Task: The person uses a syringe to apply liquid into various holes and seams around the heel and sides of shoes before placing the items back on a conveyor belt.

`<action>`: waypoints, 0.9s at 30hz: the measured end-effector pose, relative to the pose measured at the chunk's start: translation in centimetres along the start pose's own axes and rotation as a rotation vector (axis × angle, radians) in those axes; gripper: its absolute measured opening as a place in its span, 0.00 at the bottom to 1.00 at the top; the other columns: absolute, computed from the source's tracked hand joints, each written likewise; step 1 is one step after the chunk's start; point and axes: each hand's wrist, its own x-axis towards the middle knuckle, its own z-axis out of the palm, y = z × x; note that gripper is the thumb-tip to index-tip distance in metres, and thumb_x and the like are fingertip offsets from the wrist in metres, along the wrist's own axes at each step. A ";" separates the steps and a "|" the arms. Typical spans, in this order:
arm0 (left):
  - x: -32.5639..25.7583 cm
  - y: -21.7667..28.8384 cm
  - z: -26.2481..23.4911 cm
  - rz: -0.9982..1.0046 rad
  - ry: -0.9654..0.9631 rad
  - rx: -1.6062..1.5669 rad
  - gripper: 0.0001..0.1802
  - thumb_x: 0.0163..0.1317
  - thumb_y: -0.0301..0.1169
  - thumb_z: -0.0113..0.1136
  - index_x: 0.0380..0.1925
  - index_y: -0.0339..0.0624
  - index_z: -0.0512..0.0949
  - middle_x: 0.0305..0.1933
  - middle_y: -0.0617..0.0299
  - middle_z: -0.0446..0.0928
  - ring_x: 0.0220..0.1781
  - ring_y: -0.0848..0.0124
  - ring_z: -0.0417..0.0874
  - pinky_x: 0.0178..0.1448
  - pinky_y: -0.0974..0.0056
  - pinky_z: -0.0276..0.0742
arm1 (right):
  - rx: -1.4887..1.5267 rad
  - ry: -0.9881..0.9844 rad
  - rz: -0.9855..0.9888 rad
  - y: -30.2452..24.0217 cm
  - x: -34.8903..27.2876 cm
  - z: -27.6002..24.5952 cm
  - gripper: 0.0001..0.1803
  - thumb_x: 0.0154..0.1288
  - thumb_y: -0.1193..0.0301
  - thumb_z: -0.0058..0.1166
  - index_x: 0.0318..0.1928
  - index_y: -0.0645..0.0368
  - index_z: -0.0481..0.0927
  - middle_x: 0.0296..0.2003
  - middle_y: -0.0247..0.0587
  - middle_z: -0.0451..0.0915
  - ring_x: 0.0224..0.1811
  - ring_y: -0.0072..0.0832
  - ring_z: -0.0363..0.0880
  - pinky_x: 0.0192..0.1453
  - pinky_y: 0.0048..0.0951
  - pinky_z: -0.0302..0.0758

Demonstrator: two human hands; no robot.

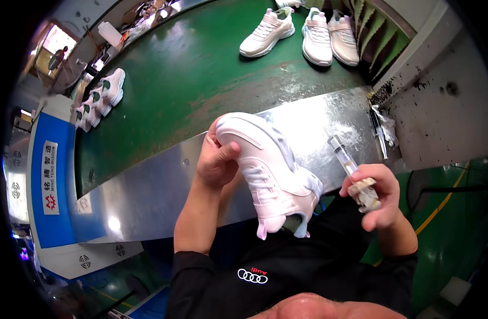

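Nearest the camera, low in the head view, a black shirt (286, 276) fills the bottom edge, and both bare forearms rise from it toward the middle of the scene. Just beyond, the left hand (216, 159) is clenched around the toe end of a pale pink sneaker (270, 170), thumb pressed on the white sole, which faces up and left. That shoe hangs tilted, toe far and left, heel near and low, with its pull tab pointing down toward the shirt. To its right, the right hand (376, 194) grasps a clear syringe (349, 165), fingers wrapped about its plunger end; the barrel slants up and left, its tip near the shoe's side, though whether it touches cannot be told.

Behind both hands runs a shiny metal ledge (164, 186), slanting from near left to far right. Past it lies a green conveyor belt (190, 80) with worn brownish patches. On the belt's far right stand three pale sneakers (307, 34), side by side and well apart from the held shoe. At the far left edge sits a row of white sneakers with green linings (101, 98). A blue and white machine housing (52, 175) borders the left.
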 end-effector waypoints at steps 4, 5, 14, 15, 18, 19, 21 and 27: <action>-1.4 0.4 0.4 0.050 0.000 -0.014 0.34 0.41 0.24 0.72 0.52 0.37 0.70 0.47 0.52 0.76 0.49 0.63 0.78 0.54 0.60 0.75 | 0.297 -0.114 -0.087 -0.3 2.7 2.2 0.44 0.43 0.44 0.65 0.49 0.68 0.65 0.33 0.45 0.74 0.33 0.30 0.78 0.37 0.27 0.75; -1.5 0.3 0.7 0.094 -0.006 0.020 0.34 0.41 0.27 0.72 0.51 0.36 0.70 0.47 0.48 0.76 0.49 0.60 0.79 0.53 0.59 0.75 | 0.339 -0.116 -0.069 -0.6 3.3 2.7 0.44 0.44 0.42 0.63 0.49 0.67 0.65 0.32 0.46 0.75 0.32 0.30 0.78 0.36 0.26 0.74; -2.0 0.7 1.5 0.099 -0.152 0.098 0.35 0.34 0.24 0.77 0.48 0.36 0.73 0.47 0.45 0.75 0.50 0.57 0.78 0.53 0.56 0.76 | 0.488 -0.138 0.066 -0.4 5.6 4.6 0.43 0.49 0.36 0.54 0.47 0.67 0.66 0.28 0.46 0.76 0.27 0.26 0.76 0.31 0.21 0.68; -2.1 0.8 1.5 0.095 -0.156 0.127 0.35 0.33 0.24 0.77 0.47 0.36 0.73 0.47 0.45 0.75 0.50 0.57 0.78 0.54 0.55 0.76 | 0.483 -0.133 0.099 -0.4 5.6 4.6 0.43 0.50 0.37 0.54 0.47 0.67 0.66 0.28 0.46 0.76 0.27 0.25 0.76 0.30 0.20 0.67; -2.1 0.6 1.6 0.127 -0.161 0.146 0.35 0.32 0.24 0.77 0.46 0.36 0.73 0.46 0.45 0.75 0.50 0.58 0.78 0.54 0.55 0.76 | 0.476 -0.112 0.180 -0.5 5.4 4.5 0.42 0.52 0.39 0.55 0.47 0.68 0.66 0.28 0.45 0.75 0.27 0.23 0.75 0.29 0.19 0.66; -2.2 0.6 1.6 0.130 -0.160 0.143 0.35 0.32 0.24 0.77 0.46 0.36 0.73 0.46 0.45 0.75 0.50 0.58 0.78 0.54 0.55 0.76 | 0.480 -0.103 0.196 -0.5 5.4 4.4 0.41 0.52 0.39 0.55 0.47 0.68 0.66 0.28 0.44 0.75 0.26 0.22 0.74 0.28 0.18 0.66; -2.2 0.8 1.6 0.118 -0.160 0.139 0.35 0.33 0.24 0.77 0.47 0.36 0.73 0.47 0.45 0.75 0.50 0.58 0.78 0.54 0.56 0.76 | 0.481 -0.087 0.211 -0.4 5.3 4.4 0.41 0.53 0.40 0.55 0.47 0.68 0.66 0.27 0.43 0.74 0.26 0.22 0.74 0.28 0.18 0.66; -2.1 0.8 1.1 0.083 -0.099 0.114 0.37 0.36 0.27 0.75 0.50 0.37 0.71 0.48 0.46 0.74 0.49 0.58 0.78 0.53 0.57 0.76 | 0.446 -0.041 0.209 -0.3 4.7 3.9 0.40 0.53 0.42 0.57 0.48 0.69 0.67 0.28 0.40 0.74 0.28 0.23 0.75 0.28 0.18 0.67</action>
